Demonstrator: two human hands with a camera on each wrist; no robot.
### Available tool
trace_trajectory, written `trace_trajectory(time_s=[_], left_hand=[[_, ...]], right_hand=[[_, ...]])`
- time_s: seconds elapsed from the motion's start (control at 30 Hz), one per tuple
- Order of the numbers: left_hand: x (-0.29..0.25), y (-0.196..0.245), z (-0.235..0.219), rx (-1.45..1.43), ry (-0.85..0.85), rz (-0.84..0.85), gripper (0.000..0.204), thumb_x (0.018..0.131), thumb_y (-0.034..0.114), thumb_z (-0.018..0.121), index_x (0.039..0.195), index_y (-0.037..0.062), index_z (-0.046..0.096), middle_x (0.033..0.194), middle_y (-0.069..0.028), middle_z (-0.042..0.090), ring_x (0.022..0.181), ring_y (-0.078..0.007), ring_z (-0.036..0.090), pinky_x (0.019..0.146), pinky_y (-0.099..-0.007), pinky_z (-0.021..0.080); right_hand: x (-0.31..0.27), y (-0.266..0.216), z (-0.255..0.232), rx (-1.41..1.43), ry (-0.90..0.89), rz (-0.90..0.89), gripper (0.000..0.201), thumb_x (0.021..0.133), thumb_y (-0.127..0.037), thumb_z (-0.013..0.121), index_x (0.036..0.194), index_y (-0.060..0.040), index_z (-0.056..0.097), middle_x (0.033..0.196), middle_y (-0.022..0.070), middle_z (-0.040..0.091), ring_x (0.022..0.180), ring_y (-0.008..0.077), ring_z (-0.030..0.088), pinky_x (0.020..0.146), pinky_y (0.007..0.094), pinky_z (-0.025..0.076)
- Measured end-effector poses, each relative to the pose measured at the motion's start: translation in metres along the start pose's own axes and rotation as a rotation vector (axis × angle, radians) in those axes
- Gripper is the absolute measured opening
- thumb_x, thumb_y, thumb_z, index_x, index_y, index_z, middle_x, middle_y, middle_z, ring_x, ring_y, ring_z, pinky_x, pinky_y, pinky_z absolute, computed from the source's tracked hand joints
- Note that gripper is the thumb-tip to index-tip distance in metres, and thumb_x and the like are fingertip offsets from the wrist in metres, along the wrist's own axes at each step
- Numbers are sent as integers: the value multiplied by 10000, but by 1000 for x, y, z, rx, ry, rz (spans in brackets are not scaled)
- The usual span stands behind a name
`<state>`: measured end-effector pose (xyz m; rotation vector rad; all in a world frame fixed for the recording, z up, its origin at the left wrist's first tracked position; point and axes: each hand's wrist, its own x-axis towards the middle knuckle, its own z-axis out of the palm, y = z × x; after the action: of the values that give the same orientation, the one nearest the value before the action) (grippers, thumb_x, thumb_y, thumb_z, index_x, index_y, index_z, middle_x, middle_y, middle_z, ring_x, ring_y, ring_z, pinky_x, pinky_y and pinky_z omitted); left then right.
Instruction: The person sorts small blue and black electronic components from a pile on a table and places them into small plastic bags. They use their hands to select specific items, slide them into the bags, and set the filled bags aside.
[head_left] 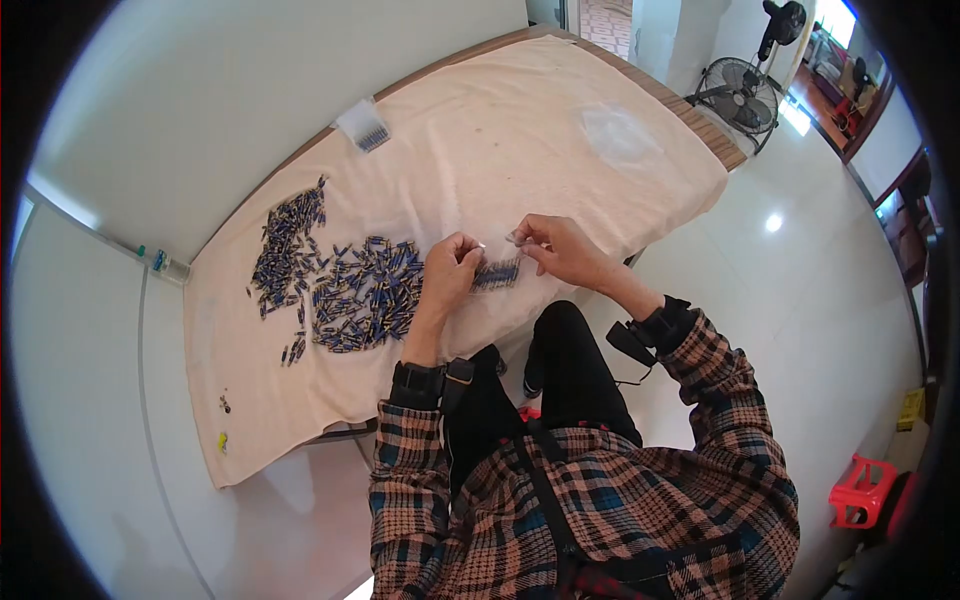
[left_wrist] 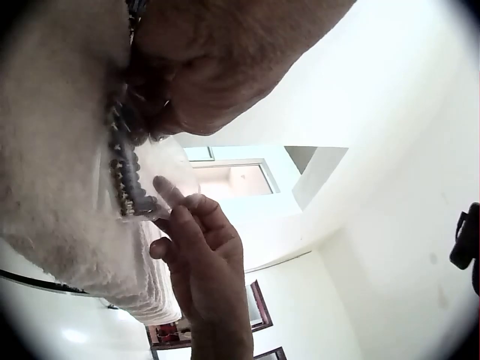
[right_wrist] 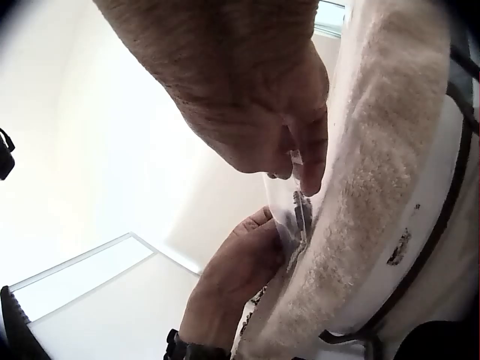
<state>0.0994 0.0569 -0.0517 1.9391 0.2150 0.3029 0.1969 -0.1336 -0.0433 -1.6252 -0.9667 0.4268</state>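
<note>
A clear plastic bag [head_left: 497, 276] holding a row of small dark-blue cylinders with gold-coloured ends lies near the table's front edge. My left hand [head_left: 450, 268] pinches the bag at its left side, thumb against the fingers. Opposite it, my right hand [head_left: 562, 250] pinches the clear plastic at the upper right. In the left wrist view the cylinders [left_wrist: 126, 176] stand side by side inside the film, between both hands. The right wrist view shows the bag's film [right_wrist: 281, 196] stretched between the fingers, partly hidden by my right hand [right_wrist: 262, 112].
Left of my hands lie two heaps of loose cylinders, one near [head_left: 370, 295] and one farther [head_left: 288, 235]. A filled clear box [head_left: 364, 127] stands at the back edge. Clear plastic bags [head_left: 618, 135] lie at the right on the cream cloth [head_left: 480, 130]. A fan [head_left: 742, 98] stands beyond.
</note>
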Motion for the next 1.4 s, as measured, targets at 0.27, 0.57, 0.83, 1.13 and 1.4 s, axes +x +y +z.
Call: trace_trajectory(time_s=[0.27,0.57,0.83,1.13,1.4], left_hand=[[0,-8,-1,-84,44,49,65,840,50,589,824,-12,599,696,-13,602,642,-63,530,592,-226,434],[-2,-8,-9,-233,27,47,46,842,50,609,817,12,607,706,25,589,646,-43,508,588,-207,415],[-7,-2,-18,-190,-73,53,53,858,56,605,816,23,595,730,48,575,670,-23,492,616,-187,411],[-12,4,-19,-216,-133,61,66,859,69,611,811,27,595,728,54,569,677,-23,495,624,-189,413],[-14,5,-24,-240,-134,67,68,869,79,605,831,24,593,738,44,577,688,-30,506,639,-189,420]], right_hand=[[1,-8,-4,-339,-78,-162,81,824,26,571,893,15,531,725,108,606,658,153,607,545,303,474],[9,-30,4,-251,-178,19,63,817,38,503,836,11,449,678,127,580,610,201,635,543,345,455],[8,-42,-5,-168,-372,42,57,800,61,470,820,11,451,711,146,608,601,212,671,513,322,473],[8,-47,-5,-9,-617,333,74,850,-20,442,919,4,426,970,167,664,685,207,700,456,244,457],[5,-57,-4,21,-553,326,83,872,-50,484,930,-3,447,958,143,677,685,182,694,438,230,449]])
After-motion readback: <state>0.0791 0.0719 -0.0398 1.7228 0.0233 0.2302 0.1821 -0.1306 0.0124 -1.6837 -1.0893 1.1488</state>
